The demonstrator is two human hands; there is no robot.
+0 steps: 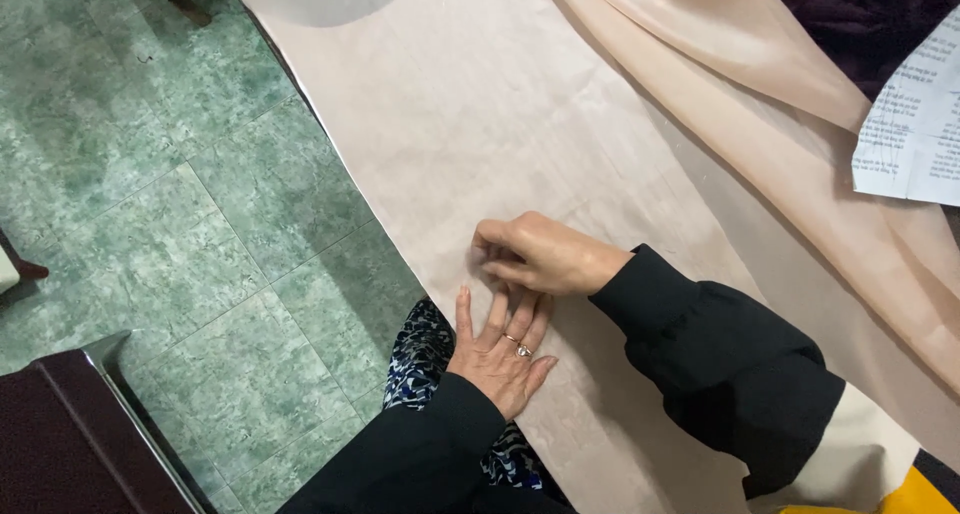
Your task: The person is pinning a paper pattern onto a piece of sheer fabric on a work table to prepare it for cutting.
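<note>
Pale pink fabric (520, 124) lies spread flat as a long panel running from the top of the view down to the lower right, its left edge hanging just past the green tiled floor (150, 194). It looks thin, light and limp, with fine wrinkles across the face; judged from that, it will slide and bunch easily and is best controlled by pressing it flat with one palm and pinching a small bit near the edge with the fingertips. Whatever carries it is covered, so the kind of surface cannot be told.

A second length of the same pale cloth (800, 144) lies folded in loose drapes along the right side, overlapping the flat panel.

A sheet of printed paper (915, 124) rests at the right edge, on top of the draped cloth and well apart from both hands.

A patterned blue and white garment (425, 359) shows at the panel's left edge, just beside the left wrist.

The right hand (540, 254), in a black sleeve, sits on the panel near its left edge, fingers curled and pinched together on a small bit of the fabric; what exactly sits between the fingertips is too small to tell.

The left hand (500, 349) lies flat and released, palm down, fingers spread on the fabric directly below the right hand, fingertips touching or almost touching it. It holds nothing, only pressing the cloth down.

A ring (522, 351) sits on one finger of the left hand.
</note>
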